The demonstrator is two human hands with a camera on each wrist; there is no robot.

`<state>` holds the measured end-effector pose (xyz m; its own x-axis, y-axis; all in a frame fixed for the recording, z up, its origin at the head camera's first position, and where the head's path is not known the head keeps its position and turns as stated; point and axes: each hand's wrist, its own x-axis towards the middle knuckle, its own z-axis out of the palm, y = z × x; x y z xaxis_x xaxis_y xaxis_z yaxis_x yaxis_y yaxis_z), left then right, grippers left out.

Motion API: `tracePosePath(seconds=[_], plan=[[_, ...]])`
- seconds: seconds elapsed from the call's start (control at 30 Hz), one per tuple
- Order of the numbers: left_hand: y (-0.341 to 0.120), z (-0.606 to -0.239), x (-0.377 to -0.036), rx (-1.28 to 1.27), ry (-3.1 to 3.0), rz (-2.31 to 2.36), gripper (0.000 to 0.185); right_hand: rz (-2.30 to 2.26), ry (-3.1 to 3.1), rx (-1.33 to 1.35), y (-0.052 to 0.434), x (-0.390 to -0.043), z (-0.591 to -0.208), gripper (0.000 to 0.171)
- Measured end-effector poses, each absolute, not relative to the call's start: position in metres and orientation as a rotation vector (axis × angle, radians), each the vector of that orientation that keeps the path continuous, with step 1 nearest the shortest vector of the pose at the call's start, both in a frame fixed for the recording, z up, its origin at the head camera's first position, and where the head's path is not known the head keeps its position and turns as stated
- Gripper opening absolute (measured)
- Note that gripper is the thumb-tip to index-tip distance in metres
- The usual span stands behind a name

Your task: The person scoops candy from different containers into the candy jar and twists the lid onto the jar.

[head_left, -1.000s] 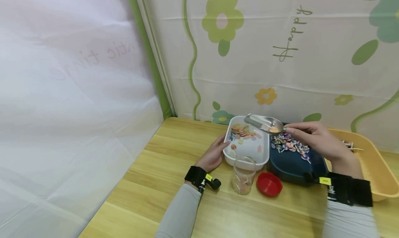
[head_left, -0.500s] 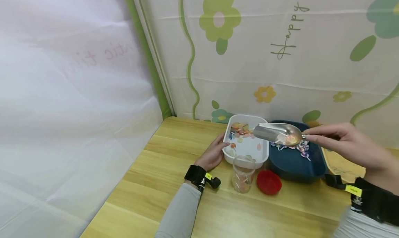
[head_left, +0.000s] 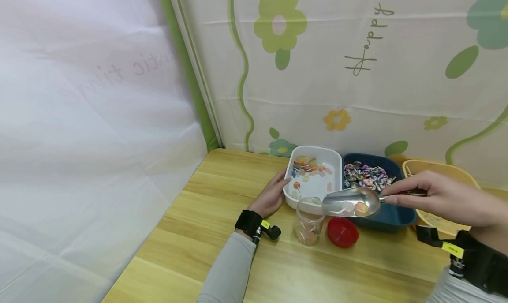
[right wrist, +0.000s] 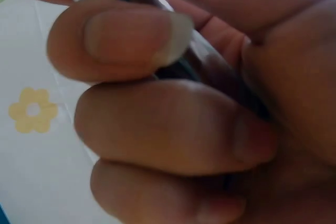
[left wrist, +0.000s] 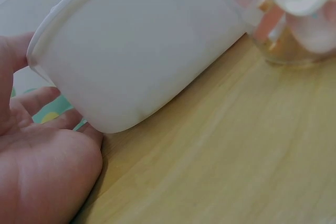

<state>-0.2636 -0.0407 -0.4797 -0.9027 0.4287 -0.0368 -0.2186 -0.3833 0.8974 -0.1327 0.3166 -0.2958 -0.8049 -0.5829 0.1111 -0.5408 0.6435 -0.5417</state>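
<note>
My right hand (head_left: 444,199) grips the handle of a metal scoop (head_left: 349,203). A few lollipops (head_left: 360,208) lie in its bowl, and its mouth is at the rim of a clear plastic jar (head_left: 308,228). The jar stands upright with several lollipops inside. My left hand (head_left: 270,196) holds the left side of a white bin (head_left: 315,192), its thumb at the rim and its fingers along the outer wall in the left wrist view. Fruit-coloured lollipops (head_left: 305,164) lie in that bin. Curled fingers (right wrist: 168,124) wrap the scoop handle in the right wrist view.
A red lid (head_left: 342,232) lies right of the jar. Behind the scoop sits a dark blue bin (head_left: 397,217) with many swirl lollipops (head_left: 367,175). A yellow bin (head_left: 456,173) stands further right, partly hidden by my right hand. A printed curtain (head_left: 301,95) hangs behind the table.
The loaded scoop has first moved right from above the white bin, then lowered toward the front to the jar's rim. My left hand has kept its place on the white bin.
</note>
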Motion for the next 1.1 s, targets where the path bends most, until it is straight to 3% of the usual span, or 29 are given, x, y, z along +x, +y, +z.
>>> tracePosePath(seconds=[1.1], plan=[[-0.04, -0.481, -0.266, 0.266, 1.444, 2.318, 0.055, -0.736, 2.908, -0.796, 0.306, -0.133, -0.292, 0.017]])
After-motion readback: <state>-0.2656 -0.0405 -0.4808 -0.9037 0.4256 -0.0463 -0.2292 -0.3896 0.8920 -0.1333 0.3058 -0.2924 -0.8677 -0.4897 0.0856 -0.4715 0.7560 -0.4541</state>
